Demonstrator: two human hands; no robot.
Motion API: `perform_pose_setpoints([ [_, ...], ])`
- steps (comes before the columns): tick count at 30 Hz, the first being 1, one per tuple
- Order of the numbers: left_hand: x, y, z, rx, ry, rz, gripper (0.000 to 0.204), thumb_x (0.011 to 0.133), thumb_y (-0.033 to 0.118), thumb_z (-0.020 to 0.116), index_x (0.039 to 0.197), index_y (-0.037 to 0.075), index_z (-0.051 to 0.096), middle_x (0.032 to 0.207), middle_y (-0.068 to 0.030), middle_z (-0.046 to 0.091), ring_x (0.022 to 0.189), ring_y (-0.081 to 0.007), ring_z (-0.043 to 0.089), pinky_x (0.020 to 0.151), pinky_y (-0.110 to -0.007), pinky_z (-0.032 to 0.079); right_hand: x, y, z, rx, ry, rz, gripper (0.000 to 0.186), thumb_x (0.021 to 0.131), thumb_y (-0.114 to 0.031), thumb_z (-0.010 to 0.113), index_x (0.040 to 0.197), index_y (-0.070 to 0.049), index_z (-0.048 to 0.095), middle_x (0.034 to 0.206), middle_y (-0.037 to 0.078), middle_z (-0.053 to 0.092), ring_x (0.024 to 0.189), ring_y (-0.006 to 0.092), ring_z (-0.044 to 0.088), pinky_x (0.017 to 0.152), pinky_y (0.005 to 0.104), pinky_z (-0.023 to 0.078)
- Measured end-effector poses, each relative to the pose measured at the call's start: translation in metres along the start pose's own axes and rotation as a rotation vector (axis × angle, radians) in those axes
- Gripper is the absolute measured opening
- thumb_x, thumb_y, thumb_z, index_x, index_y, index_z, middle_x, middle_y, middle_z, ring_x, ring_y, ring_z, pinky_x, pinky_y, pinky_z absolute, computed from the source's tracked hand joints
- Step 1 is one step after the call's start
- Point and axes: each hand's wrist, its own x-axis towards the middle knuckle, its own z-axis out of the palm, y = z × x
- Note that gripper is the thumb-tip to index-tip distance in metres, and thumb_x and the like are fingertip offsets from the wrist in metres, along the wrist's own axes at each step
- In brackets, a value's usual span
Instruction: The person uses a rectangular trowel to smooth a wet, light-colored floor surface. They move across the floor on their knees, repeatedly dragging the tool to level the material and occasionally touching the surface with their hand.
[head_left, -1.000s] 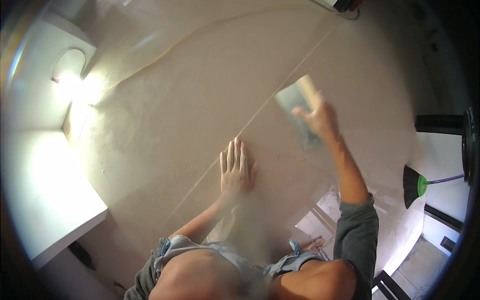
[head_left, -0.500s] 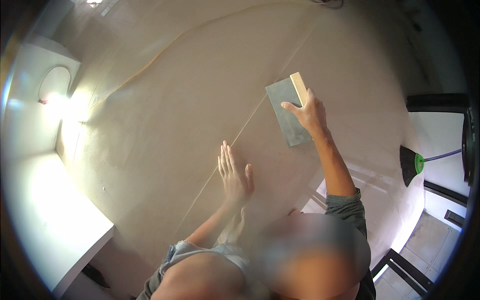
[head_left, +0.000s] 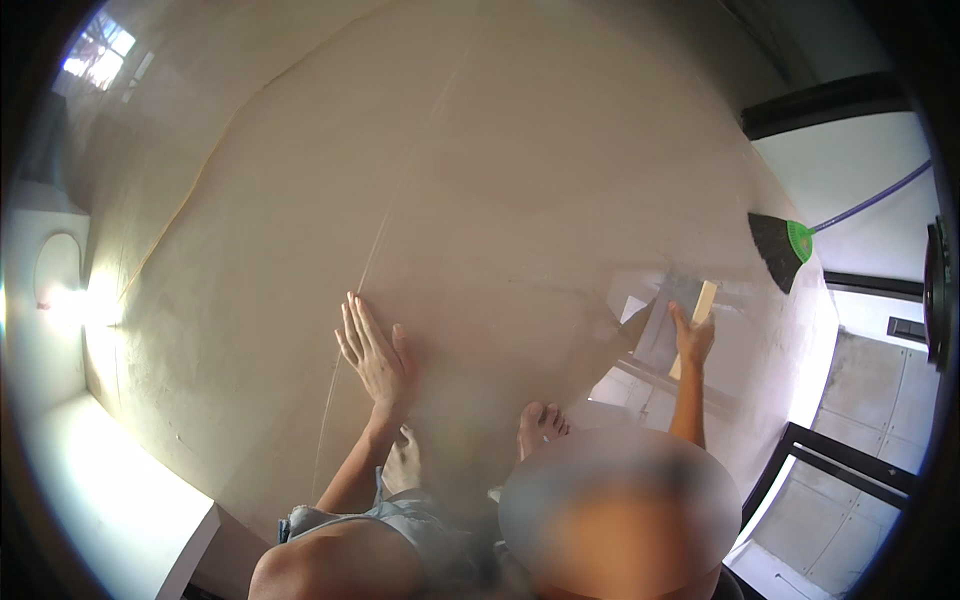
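Note:
My left hand (head_left: pixel 375 355) lies palm down on the smooth beige floor (head_left: pixel 480 220), its fingers stretched out beside a thin pale line (head_left: pixel 385 225). Off to the right, my right hand (head_left: pixel 697 340) grips a flat trowel by its light wooden handle (head_left: pixel 706 298). The trowel's grey rectangular blade (head_left: pixel 657 335) rests on or just over the floor, among bright window reflections, so its outline is hard to make out. Between my arms, a bare foot (head_left: pixel 540 425) shows.
At the far right a black-bristled broom with a green head (head_left: pixel 797 242) stands by the wall. A dark frame (head_left: pixel 840 465) is at the lower right. On the left are a white block (head_left: pixel 120 500), a bright lamp (head_left: pixel 75 305) and a yellowish cord (head_left: pixel 205 170).
My right hand has swept the trowel rightward and nearer to me. The view has shifted, and my left hand appears further left, still flat on the floor.

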Motion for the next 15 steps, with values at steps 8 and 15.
perform_pose_setpoints([
  [8,0.001,-0.008,-0.001,0.104,-0.003,0.037,0.068,0.115,0.032,0.041,0.171,-0.003,0.021,0.178,-0.0214,0.026,0.167,-0.038,0.017,0.134,-0.058,0.006,-0.08,-0.164,0.03,0.146,-0.221,0.046,0.079,0.079,-0.055,0.095,0.121,0.004,0.063,0.094,0.024,0.076,0.087,0.0443,0.076,0.08,0.0525,0.058],
  [15,0.002,-0.009,0.004,0.065,0.035,0.022,0.068,0.115,0.032,0.041,0.17,-0.003,0.023,0.177,-0.0199,0.029,0.165,-0.0368,0.022,0.134,-0.058,0.009,-0.14,-0.24,0.072,0.1,-0.198,-0.418,0.071,0.084,-0.048,0.092,0.116,0.007,0.06,0.092,0.029,0.074,0.083,0.0471,0.075,0.073,0.0528,0.06],
])
